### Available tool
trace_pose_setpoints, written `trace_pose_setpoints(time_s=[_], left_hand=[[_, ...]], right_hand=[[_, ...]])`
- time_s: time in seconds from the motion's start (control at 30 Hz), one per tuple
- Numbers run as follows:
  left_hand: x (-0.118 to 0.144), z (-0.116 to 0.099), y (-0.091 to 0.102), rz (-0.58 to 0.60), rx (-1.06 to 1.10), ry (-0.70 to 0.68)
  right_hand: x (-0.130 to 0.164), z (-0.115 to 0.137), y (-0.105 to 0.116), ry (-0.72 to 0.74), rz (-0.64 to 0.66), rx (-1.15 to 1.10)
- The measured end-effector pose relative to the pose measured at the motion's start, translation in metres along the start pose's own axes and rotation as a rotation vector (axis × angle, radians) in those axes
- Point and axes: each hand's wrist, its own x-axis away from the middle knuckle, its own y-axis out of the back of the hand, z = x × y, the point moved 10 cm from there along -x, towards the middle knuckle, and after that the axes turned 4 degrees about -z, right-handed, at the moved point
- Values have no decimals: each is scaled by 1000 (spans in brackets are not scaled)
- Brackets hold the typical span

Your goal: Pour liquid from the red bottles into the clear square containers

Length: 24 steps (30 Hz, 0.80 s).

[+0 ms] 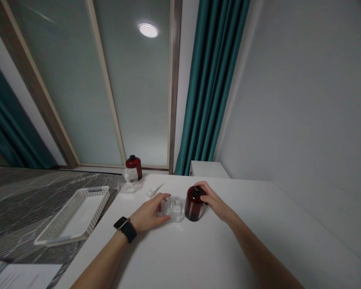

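Note:
My right hand (213, 200) is closed round the upper right side of a dark brown bottle (194, 208), which stands upright on the white table. No pump shows on top of it. Just left of the bottle lies a clear plastic tray (175, 208), and my left hand (152, 212), with a black watch on the wrist, grips it with the thumb at the near edge and the fingers at the far edge. Behind my left hand a white pump head (153, 191) lies on the table. What lies under the left palm is hidden.
A second brown bottle (134, 166) with a black cap and white label stands at the table's far left corner, beside another clear tray (130, 186). A white basket (87, 212) is left of the table. Papers (27, 275) lie at the lower left. A white cabinet (209, 169) stands behind.

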Motion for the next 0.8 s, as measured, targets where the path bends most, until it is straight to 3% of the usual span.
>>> trace_pose_setpoints(time_s=[0.23, 0.43, 0.6, 0.8], left_hand=[[1, 4, -2, -14, 2, 5], [0, 1, 0, -8, -7, 31], [0, 0, -2, -2, -18, 21], [0, 1, -5, 2, 3, 7]], right_hand=[[21, 2, 7, 87, -39, 77], [43, -15, 14, 191, -360, 133], [55, -21, 0, 238, -470, 297], [53, -8, -4, 289, -417, 316]])
